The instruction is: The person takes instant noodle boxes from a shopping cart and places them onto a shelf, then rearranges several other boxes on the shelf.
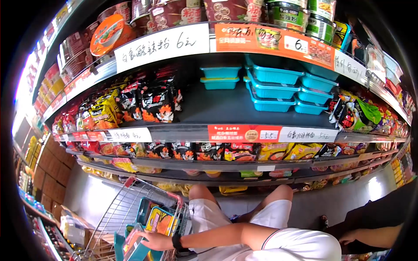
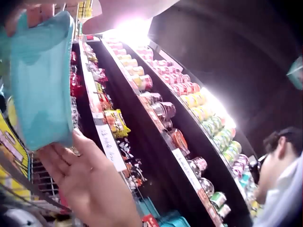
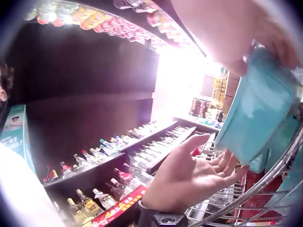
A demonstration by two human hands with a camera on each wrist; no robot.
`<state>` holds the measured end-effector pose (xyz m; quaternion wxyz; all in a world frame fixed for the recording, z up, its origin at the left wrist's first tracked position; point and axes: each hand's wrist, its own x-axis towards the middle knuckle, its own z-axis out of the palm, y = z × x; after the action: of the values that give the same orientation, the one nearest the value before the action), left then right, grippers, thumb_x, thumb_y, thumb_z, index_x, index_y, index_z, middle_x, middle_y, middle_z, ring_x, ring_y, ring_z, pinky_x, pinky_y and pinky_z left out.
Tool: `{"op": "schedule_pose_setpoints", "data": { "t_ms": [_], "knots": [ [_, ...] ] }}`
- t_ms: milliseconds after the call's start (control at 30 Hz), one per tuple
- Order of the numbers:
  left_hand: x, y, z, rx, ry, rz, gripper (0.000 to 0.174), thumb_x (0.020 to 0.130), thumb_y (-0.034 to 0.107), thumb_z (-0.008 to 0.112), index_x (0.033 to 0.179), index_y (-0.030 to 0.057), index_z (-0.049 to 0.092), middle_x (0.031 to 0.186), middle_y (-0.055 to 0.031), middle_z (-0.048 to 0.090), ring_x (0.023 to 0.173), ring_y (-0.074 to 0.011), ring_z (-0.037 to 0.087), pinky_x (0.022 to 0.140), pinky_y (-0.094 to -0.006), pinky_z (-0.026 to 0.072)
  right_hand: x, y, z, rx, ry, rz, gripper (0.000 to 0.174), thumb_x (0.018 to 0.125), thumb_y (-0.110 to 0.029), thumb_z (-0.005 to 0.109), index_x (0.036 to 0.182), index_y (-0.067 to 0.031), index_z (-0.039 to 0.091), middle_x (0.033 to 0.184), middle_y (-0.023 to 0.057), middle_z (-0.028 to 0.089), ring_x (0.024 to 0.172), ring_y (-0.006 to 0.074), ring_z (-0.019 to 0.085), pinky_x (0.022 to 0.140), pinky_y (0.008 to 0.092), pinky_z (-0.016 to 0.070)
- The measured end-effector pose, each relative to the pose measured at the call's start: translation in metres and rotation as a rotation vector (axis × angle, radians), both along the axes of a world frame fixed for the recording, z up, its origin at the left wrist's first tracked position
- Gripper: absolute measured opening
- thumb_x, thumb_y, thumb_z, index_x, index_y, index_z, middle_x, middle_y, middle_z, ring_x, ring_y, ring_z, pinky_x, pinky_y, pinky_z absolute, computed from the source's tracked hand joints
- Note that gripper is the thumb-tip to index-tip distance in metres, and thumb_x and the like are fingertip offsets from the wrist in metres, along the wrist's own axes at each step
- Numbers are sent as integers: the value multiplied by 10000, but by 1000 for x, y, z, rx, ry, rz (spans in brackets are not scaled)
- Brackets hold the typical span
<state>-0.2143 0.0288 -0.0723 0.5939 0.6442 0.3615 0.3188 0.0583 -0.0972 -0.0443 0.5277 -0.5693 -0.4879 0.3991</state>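
Observation:
A teal plastic food box (image 2: 43,85) is held between both hands over the cart. My right hand (image 1: 156,240) grips one end, with a black band on its wrist, and the box (image 1: 138,251) shows its printed top in the head view. On the opposite end is my left hand (image 3: 187,177), palm turned up, fingers at the box's lower edge; this hand is out of sight in the head view. Below lies a yellow-and-orange package (image 1: 159,221) with teal edges, inside the shopping cart (image 1: 109,217).
Ahead, a shelf (image 1: 191,104) carries stacked teal boxes (image 1: 274,89) and black noodle packets (image 1: 156,100). Cup noodles (image 1: 174,13) line the shelf above. Another person's hand (image 1: 348,237) shows at the right. Bottles (image 3: 90,203) fill a rack on the other side.

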Motion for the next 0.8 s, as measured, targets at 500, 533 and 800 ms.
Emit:
{"op": "schedule_pose_setpoints", "data": {
  "t_ms": [500,533,800],
  "knots": [
    [330,-205,213,-70,-559,-575,568,959,54,570,1485,-34,372,1384,-130,545,1231,-190,558,1013,-336,458,136,-235,140,937,-132,-1064,577,997,-102,558,1500,-3,294,1577,185,307,1369,240,412,1152,412,292],
    [349,-214,219,-53,-563,-644,581,963,28,551,1504,-31,345,1409,-120,519,1227,-173,556,992,-310,463,153,-250,152,1000,-190,-1102,613,993,-100,561,1514,3,256,1576,182,304,1363,227,415,1150,403,296],
    [491,-273,278,43,-703,-968,523,1024,135,562,1500,13,385,1253,-49,583,1129,-121,571,1029,-340,477,226,-341,242,1038,-617,-1247,550,1006,-47,544,1492,4,292,1444,155,468,1313,206,467,1112,353,334]
  ]
}}
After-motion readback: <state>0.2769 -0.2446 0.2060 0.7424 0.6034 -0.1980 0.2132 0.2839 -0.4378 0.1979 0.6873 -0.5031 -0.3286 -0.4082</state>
